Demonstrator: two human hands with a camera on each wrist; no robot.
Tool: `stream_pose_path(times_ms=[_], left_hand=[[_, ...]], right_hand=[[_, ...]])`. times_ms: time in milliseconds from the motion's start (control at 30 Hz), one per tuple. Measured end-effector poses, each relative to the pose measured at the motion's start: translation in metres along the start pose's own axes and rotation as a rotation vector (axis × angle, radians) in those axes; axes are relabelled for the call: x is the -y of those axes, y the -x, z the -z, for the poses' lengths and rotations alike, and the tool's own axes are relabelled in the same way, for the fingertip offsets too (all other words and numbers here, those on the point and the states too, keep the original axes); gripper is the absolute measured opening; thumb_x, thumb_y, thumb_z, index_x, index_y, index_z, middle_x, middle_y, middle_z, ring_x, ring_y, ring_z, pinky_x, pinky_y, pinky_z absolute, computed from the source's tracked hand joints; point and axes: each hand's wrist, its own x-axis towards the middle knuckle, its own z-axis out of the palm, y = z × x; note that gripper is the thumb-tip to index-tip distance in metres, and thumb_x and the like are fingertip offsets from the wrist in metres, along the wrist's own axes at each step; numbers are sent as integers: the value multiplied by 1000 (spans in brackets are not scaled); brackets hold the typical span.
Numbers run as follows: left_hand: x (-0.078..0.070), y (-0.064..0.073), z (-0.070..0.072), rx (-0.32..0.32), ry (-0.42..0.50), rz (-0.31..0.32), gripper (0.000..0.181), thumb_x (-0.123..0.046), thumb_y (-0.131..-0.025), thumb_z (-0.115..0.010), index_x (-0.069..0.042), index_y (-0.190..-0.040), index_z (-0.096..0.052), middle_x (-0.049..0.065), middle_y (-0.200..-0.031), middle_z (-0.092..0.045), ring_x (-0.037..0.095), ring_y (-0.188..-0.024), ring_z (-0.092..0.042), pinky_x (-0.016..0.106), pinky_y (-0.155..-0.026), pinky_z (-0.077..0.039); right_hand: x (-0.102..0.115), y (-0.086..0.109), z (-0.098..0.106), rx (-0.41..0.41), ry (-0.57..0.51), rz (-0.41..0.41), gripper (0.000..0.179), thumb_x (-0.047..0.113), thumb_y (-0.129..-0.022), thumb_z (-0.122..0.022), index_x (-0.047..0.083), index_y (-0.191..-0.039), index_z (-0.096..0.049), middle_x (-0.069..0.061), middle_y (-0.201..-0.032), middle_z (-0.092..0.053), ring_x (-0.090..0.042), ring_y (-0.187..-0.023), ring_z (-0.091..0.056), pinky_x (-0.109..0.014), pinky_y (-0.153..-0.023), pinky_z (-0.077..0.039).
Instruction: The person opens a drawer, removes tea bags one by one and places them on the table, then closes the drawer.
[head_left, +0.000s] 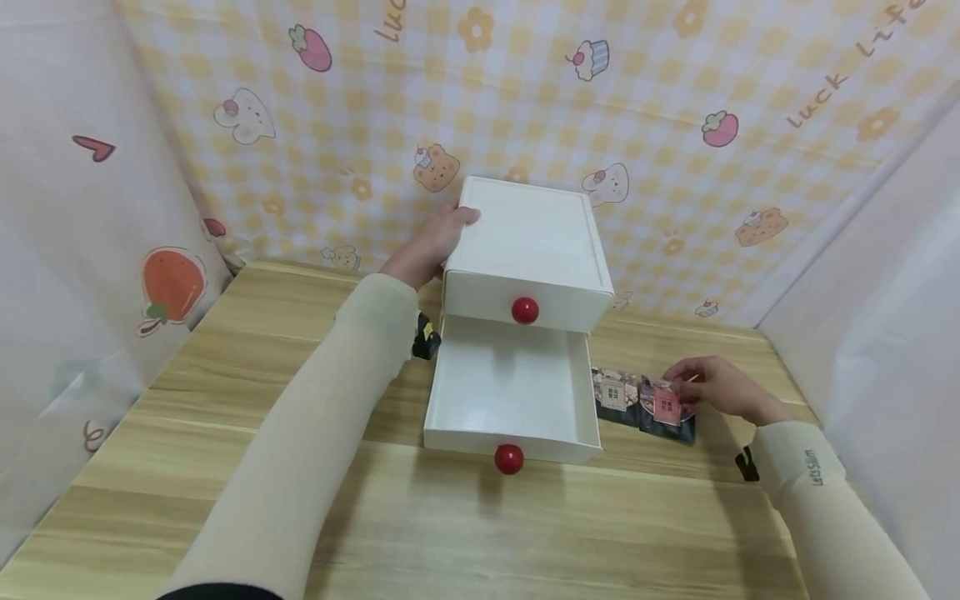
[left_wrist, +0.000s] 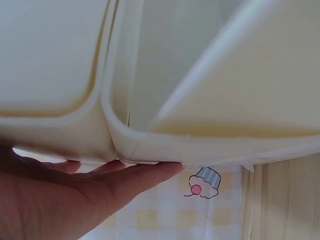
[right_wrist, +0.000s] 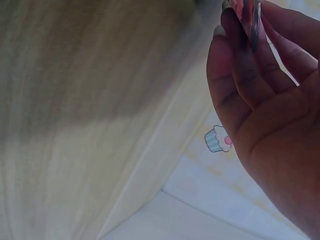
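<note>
A white two-drawer box stands at the middle back, each drawer front bearing a red round knob. Its lower drawer is pulled out, showing a bare white inside; the upper one is closed. My left hand rests against the box's left side, thumb at the top edge. In the left wrist view the left fingers lie extended along the white wall. To the right of the drawer, my right hand pinches a dark packet with a red label between thumb and fingers. Beside it lies a packet with a pale label.
The wood-grain table reaches back to a yellow checked cloth with cartoon prints. White sheets hang at the left and right. The pulled-out drawer juts toward the front of the table.
</note>
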Motion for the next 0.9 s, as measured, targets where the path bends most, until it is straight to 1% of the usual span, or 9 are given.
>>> stream_pose_path(times_ms=[100,200,400,567,633,733,833,900], left_hand=[[0,1,0,1,2,1,59,-40,-109,-33,-28,-163,-13,10,-152,-44,31,-135,-50,53,-109,-46],[0,0,1,1,7,0,59,-40,-109,-33,-28,-163,-13,10,-152,-44,31,-134,-50,52,-109,-46],[0,0,0,-6,18,-2,59,-39,-108,-35,-27,-163,-14,10,-151,-46,30,-132,-52,50,-106,-49],[-1,1,0,-11,19,2,59,-39,-108,-35,-28,-163,-15,10,-151,-46,30,-133,-51,49,-108,-47],[-1,2,1,-12,15,4,59,-40,-108,-35,-28,-163,-15,10,-151,-46,30,-133,-51,49,-108,-47],[-2,4,1,-11,5,4,59,-40,-108,-34,-28,-163,-15,10,-150,-47,30,-132,-52,50,-106,-48],[-2,5,0,-14,-5,6,58,-41,-109,-34,-28,-163,-15,10,-150,-47,30,-131,-53,51,-106,-49],[-2,4,-1,-15,-3,8,59,-41,-108,-34,-28,-163,-16,10,-150,-47,30,-131,-53,51,-106,-49]], right_hand=[[0,0,-4,-28,48,4,22,5,-100,-58,-5,-118,-66,-18,-104,-71,-10,-79,-68,-28,-68,-59],[1,0,-7,-57,100,5,20,7,-99,-61,-2,-115,-68,-17,-104,-73,-13,-80,-68,-28,-67,-58],[5,1,-10,-126,197,5,16,10,-98,-63,2,-110,-72,-15,-102,-75,-16,-86,-66,-26,-66,-52],[6,1,-9,-148,224,9,17,11,-97,-65,3,-110,-72,-15,-103,-75,-19,-92,-68,-27,-70,-52],[6,2,-8,-147,223,10,19,12,-98,-65,3,-113,-71,-17,-106,-75,-24,-96,-69,-31,-73,-53],[7,4,-7,-151,229,18,23,13,-99,-64,3,-118,-70,-20,-112,-74,-35,-105,-69,-43,-82,-57],[8,8,-5,-168,253,30,27,17,-99,-64,2,-121,-69,-23,-116,-72,-44,-112,-66,-57,-90,-54],[10,12,-5,-190,271,38,28,19,-100,-64,3,-122,-69,-23,-116,-72,-45,-113,-65,-60,-92,-52]])
